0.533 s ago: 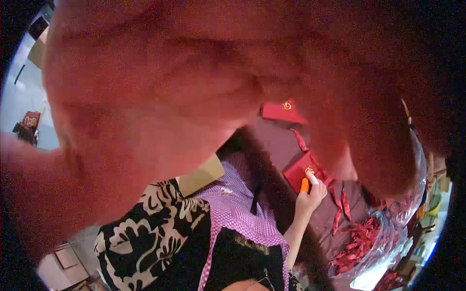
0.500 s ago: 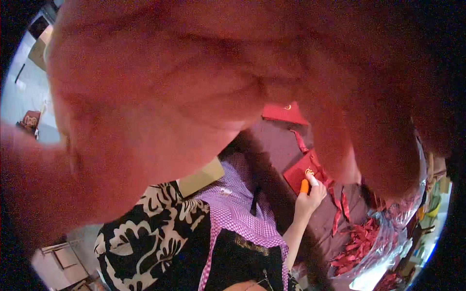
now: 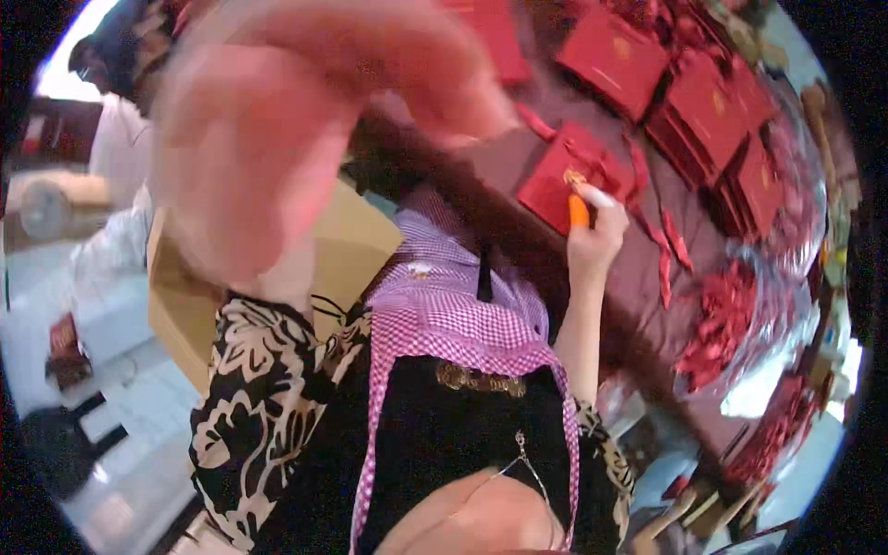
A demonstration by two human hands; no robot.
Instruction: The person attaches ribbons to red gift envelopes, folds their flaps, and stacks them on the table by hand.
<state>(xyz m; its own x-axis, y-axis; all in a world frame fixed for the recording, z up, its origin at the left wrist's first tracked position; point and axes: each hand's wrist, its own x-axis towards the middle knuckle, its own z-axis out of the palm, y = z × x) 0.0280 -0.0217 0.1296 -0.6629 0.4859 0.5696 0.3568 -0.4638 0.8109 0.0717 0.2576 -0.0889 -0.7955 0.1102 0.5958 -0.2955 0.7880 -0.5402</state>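
My left hand (image 3: 250, 148) is large and blurred close to the view at upper left. One long finger stretches toward the right, apart from the rest, and I see nothing held. On the dark red tabletop lies a flat red gift bag (image 3: 548, 190) with a gold emblem and red ribbon. My right hand (image 3: 597, 231) grips its near edge; one digit wears an orange finger cover and another a white one. Loose red ribbon (image 3: 668, 245) trails on the cloth beside it.
Several red gift bags (image 3: 615, 60) stand across the far right. A clear plastic bag of red ribbons (image 3: 726, 319) sits at the right. An open cardboard box (image 3: 361, 236) is at my left. A person in white (image 3: 120, 148) is at far left.
My left hand has drawn back from covering most of the view, toward the upper left. More of the table and bags shows. My right hand stays at the red gift bag.
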